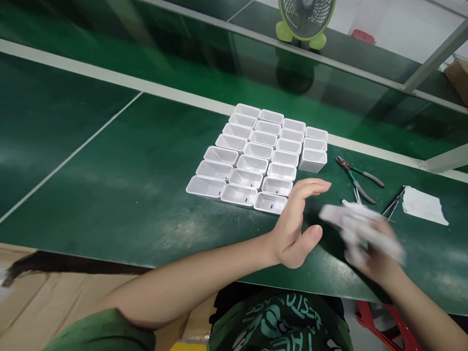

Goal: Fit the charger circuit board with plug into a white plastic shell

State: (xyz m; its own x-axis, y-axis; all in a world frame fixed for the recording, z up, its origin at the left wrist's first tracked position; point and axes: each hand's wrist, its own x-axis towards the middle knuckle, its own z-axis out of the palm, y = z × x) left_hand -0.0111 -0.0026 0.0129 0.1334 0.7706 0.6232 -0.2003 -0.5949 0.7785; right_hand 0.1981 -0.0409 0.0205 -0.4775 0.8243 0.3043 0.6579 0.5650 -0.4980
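My left hand [298,226] is held above the table beside the nearest white bins, thumb and fingers apart with nothing between them. To its right, my right hand [376,261] is closed around a crumpled white cloth [369,226], smeared by motion; whether it is cloth or tissue is hard to tell. Several small white rectangular plastic bins [239,195] stand in slanting rows, open tops up. Small dark marks show inside some of the nearer ones. At the right end of the rows, one bin [313,161] stands out with its side wall showing.
Green-handled cutting pliers [360,178] lie right of the bins. Dark tweezers [394,202] lie beside a folded white cloth [424,205] on the green table [109,195]. A green fan [307,19] stands on the shelf behind. Below the table edge is a red stool [383,326].
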